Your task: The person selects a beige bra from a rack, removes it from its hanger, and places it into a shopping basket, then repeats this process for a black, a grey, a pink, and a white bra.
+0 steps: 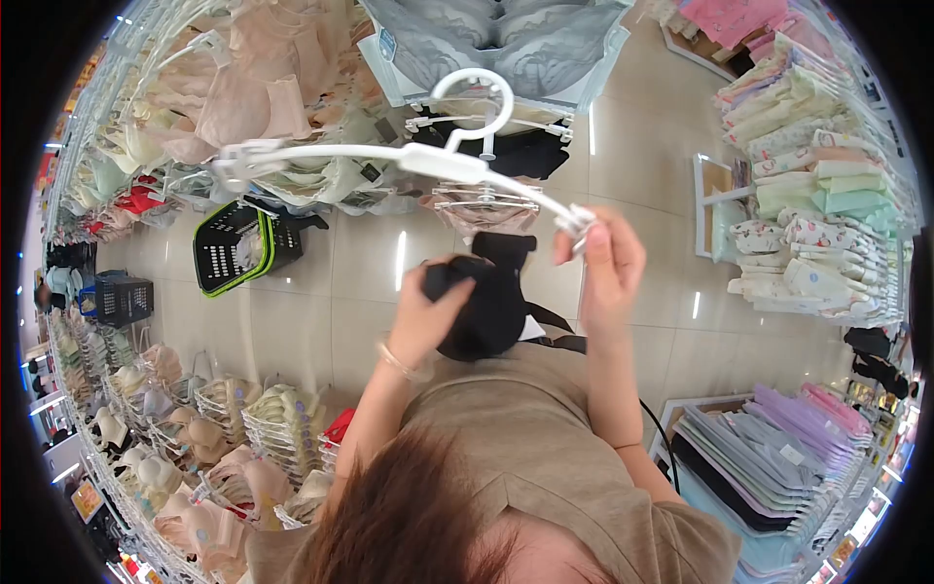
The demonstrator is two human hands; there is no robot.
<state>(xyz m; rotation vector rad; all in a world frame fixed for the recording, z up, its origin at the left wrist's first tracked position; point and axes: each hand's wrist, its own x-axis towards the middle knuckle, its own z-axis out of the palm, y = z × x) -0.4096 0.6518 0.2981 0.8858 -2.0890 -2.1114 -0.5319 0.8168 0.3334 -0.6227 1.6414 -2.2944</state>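
Note:
A white clip hanger is up in front of me, tilted, with its round hook toward the top. My right hand pinches the clip at the hanger's right end. The clip at its left end hangs free, with no garment in it. In my left hand is a bunched black garment, gripped between thumb and fingers in front of my waist. The black garment and the hanger are apart. A small white tag or paper shows beside the garment's lower right.
A black basket with a green rim stands on the tiled floor at left. Racks of pale bras line the left side. Folded clothes hang at right, more at lower right. Grey garments hang straight ahead.

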